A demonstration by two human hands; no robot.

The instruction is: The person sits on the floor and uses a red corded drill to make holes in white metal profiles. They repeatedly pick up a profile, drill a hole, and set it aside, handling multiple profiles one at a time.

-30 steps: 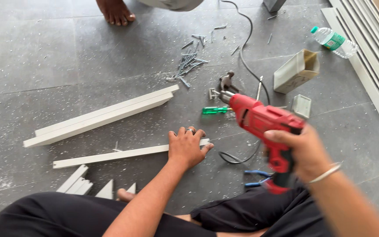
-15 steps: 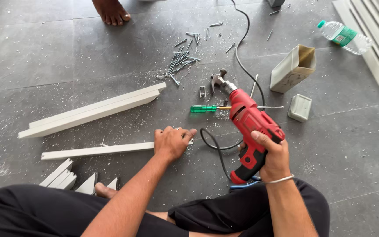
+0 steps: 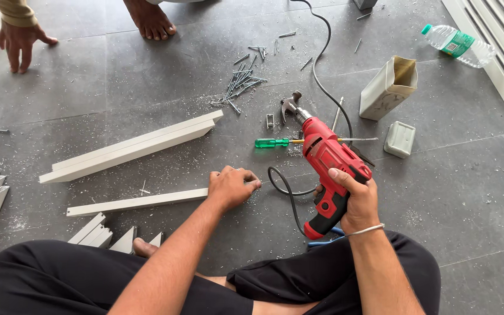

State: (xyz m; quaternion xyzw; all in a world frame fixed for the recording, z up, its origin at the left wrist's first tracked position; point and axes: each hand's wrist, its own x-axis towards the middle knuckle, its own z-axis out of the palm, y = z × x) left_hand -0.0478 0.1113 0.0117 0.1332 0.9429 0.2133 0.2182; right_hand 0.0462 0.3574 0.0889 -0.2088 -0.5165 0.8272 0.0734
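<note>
Red drill sits in the right hand, which is wrapped tight around its handle, with the tip pointing far and a bit left. It is held just above the grey floor, near the middle. The left hand presses down flat on the right end of a long white strip, fingers bent, not gripping it.

A black cord runs from the drill across the floor to the far side. Just past the drill tip lie a hammer and a green-handled screwdriver. Farther off is a pile of screws. To the left, two long white boards lie side by side, slanted. Short white cut pieces lie near the knee.

On the right stands an open cream box, tilted, with a small pale green block near it. A clear plastic bottle with a green cap and green label lies far right.

Another person's hand and bare foot rest on the floor at the far side
</note>
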